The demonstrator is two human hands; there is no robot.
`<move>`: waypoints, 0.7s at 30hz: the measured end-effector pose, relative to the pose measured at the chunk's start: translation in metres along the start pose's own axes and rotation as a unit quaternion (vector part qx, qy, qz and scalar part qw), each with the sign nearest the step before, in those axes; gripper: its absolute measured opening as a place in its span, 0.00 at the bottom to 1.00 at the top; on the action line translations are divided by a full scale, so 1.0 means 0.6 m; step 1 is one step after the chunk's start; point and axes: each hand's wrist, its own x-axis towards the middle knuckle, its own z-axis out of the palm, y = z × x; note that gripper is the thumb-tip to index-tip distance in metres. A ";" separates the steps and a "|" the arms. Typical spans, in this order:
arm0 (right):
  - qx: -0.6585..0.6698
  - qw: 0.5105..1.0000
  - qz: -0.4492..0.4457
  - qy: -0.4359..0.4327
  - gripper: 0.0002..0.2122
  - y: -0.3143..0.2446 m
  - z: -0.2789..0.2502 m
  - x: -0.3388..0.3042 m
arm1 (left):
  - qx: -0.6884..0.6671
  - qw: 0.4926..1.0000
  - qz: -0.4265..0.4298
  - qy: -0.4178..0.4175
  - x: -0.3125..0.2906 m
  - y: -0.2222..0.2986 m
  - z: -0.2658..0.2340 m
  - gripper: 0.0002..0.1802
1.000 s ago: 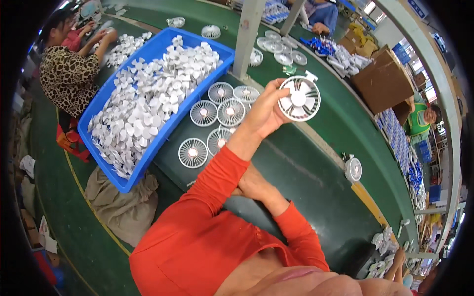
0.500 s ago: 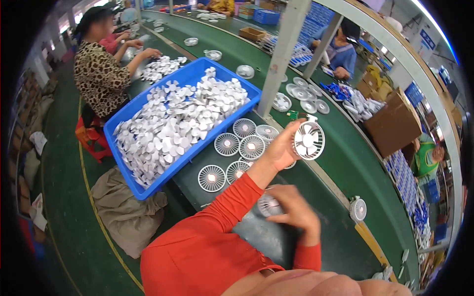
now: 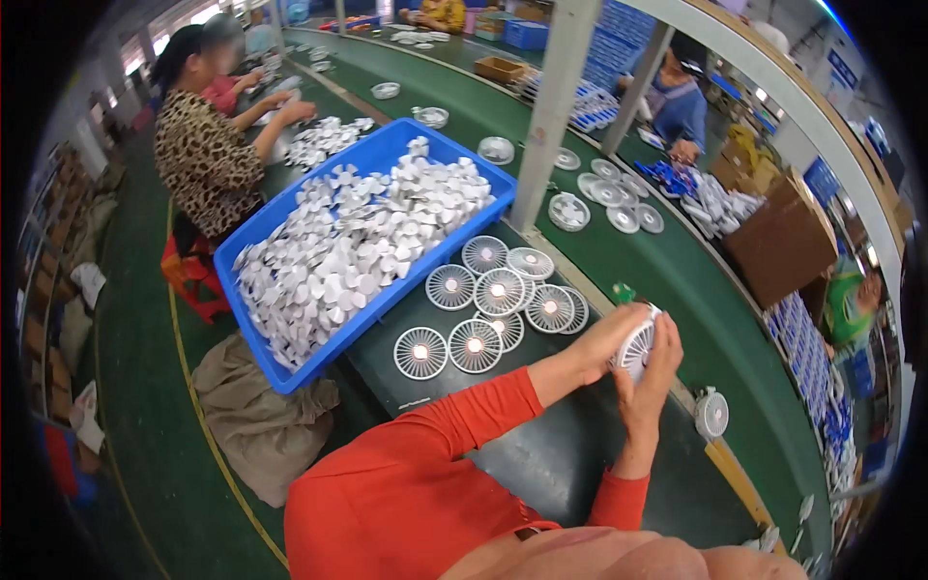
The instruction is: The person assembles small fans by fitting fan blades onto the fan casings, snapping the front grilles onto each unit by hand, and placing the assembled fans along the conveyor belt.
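— Why are both hands up off the belt like that?

— The left hand (image 3: 604,338) and right hand (image 3: 650,382) are closed around one round white plastic fan grille (image 3: 638,346), fingers curled over its rim from either side. I'd guess holding it in the air lets the person press from both faces at once. It sits above the near edge of the dark green conveyor table (image 3: 677,261), just right of the laid-out pieces.

— Those flat ones in rows?

— Yes, white spoked grille discs (image 3: 488,309), lying face up and overlapping a little, close to the near edge. Probably set out so each can be picked up without digging. Beside them, at the left edge, stands a big blue plastic crate (image 3: 290,362) heaped with small white fan blades (image 3: 358,246), tilted slightly over the edge, within reach.

— And that single one on the right?

— A white assembled fan head (image 3: 712,414), alone further along the near edge, apart from the rest.

— Any packaging about?

— A brown cardboard carton (image 3: 783,246) beyond the far edge on the right, open-topped as far as I can tell. Stacks of blue flat boxes (image 3: 802,358) run along the right side, and a small blue bin (image 3: 530,32) sits far up the line. Labels are too small to make out.

— Others working?

— A person in a spotted top (image 3: 198,159) sits at the left edge further up, hands on more white parts.
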 end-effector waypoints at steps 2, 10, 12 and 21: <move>-0.002 0.999 -0.038 0.013 0.45 0.010 0.016 0.001 | -0.005 1.000 0.009 0.019 -0.006 0.000 -0.005 0.16; 0.375 0.914 0.146 0.051 0.41 -0.005 0.040 -0.017 | 0.452 0.799 0.389 0.077 -0.057 -0.032 0.047 0.21; 0.420 0.894 0.151 0.038 0.39 -0.015 0.036 -0.018 | 0.508 0.724 0.463 0.058 -0.054 -0.022 0.044 0.20; 0.355 0.900 0.251 -0.036 0.26 0.094 0.020 -0.020 | 0.517 0.791 0.325 0.026 0.006 -0.060 -0.018 0.23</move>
